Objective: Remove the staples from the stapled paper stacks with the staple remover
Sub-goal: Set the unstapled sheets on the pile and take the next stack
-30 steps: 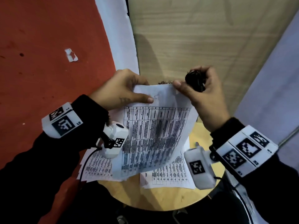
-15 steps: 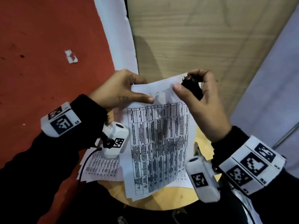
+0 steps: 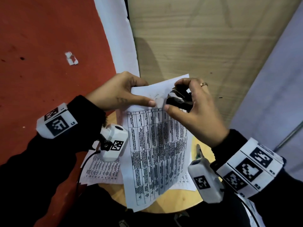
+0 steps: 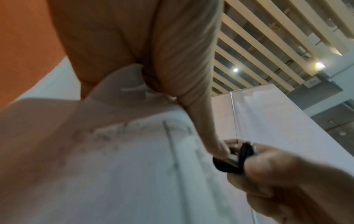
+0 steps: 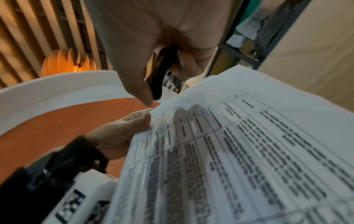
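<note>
A stapled paper stack (image 3: 157, 145) printed with a table hangs lifted above the round wooden stool (image 3: 180, 205). My left hand (image 3: 121, 94) pinches its top left corner, thumb on top. A small staple (image 3: 156, 95) shows near that corner, just past the thumb tip. My right hand (image 3: 188, 102) grips the black staple remover (image 3: 177, 99), whose metal jaws sit over the top edge just right of the staple. The right wrist view shows the remover (image 5: 160, 75) above the paper (image 5: 239, 144). In the left wrist view the remover (image 4: 235, 159) is beside my left thumb.
More printed sheets (image 3: 103, 171) lie on the stool under the lifted stack. A pen-like object (image 3: 199, 150) rests on the stool at the right. Red floor (image 3: 41, 63) with a scrap of paper (image 3: 71, 58) lies left; a wooden panel (image 3: 196, 38) stands behind.
The stack has swung to hang more upright. My right hand has brought the staple remover down and left onto the top edge, close to the staple and my left thumb.
</note>
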A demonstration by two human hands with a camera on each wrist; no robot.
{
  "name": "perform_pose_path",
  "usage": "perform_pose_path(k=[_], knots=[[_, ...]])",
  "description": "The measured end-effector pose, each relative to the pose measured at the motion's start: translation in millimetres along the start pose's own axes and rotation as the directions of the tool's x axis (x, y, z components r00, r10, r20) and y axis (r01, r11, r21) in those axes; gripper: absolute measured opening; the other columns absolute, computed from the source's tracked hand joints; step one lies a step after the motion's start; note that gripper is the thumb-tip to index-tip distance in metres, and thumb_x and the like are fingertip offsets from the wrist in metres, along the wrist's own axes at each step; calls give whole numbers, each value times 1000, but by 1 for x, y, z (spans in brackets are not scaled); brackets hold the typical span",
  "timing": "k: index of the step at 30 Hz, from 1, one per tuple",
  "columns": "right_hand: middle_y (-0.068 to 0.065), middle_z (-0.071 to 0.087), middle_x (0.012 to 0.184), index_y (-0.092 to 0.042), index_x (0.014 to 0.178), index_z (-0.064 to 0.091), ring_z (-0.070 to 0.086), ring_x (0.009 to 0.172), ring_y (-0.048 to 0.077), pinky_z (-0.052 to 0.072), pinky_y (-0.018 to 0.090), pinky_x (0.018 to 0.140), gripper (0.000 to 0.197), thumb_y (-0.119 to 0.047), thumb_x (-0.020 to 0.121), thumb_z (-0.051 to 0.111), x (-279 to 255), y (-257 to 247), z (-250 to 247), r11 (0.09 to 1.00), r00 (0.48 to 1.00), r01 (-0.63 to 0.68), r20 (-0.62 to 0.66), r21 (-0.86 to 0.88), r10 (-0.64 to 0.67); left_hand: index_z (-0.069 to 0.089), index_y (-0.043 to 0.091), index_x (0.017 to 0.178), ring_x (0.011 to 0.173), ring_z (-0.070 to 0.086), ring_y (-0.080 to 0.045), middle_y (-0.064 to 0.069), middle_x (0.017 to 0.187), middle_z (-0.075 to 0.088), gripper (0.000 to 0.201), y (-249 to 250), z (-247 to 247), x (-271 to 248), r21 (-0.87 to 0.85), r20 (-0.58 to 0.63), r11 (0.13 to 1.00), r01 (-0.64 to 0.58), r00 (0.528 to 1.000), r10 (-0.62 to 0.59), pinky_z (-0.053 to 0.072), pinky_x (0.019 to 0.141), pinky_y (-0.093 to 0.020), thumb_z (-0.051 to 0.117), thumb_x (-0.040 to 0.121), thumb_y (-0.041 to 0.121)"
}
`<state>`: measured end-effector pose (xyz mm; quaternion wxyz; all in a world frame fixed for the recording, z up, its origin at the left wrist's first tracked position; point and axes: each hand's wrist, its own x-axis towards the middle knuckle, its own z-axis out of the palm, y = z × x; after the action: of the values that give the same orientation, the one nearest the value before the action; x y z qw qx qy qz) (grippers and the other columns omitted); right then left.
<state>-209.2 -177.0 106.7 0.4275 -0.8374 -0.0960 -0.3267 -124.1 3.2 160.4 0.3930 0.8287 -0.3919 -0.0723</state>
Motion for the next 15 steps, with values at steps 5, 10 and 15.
perform_pose_path(k=[5, 10, 15], knots=[[4, 48, 107, -5, 111, 58, 53, 95, 7, 47, 21, 84, 49, -4, 65, 74, 4, 1, -3, 949, 968, 246, 12, -197, -249, 71, 6, 80, 68, 62, -14, -9, 76, 71, 21, 4, 4, -2, -126, 31, 991, 36, 999, -32, 51, 61, -21, 77, 67, 21], [13, 55, 105, 0, 105, 64, 52, 92, 11, 44, 16, 80, 45, 3, 63, 77, 4, 3, -6, 899, 929, 366, 41, -239, -368, 73, 0, 88, 73, 61, -23, -24, 88, 71, 35, 4, 10, 2, -160, -14, 986, 45, 999, -48, 47, 68, -32, 80, 68, 28], [10, 57, 107, -4, 108, 66, 56, 85, 16, 50, 32, 71, 42, 2, 67, 75, 6, 0, -8, 869, 908, 417, 93, -266, -407, 73, 2, 79, 66, 52, -18, -28, 79, 68, 30, 6, 20, 6, -133, -74, 990, 35, 996, -45, 37, 63, -31, 80, 71, 30]])
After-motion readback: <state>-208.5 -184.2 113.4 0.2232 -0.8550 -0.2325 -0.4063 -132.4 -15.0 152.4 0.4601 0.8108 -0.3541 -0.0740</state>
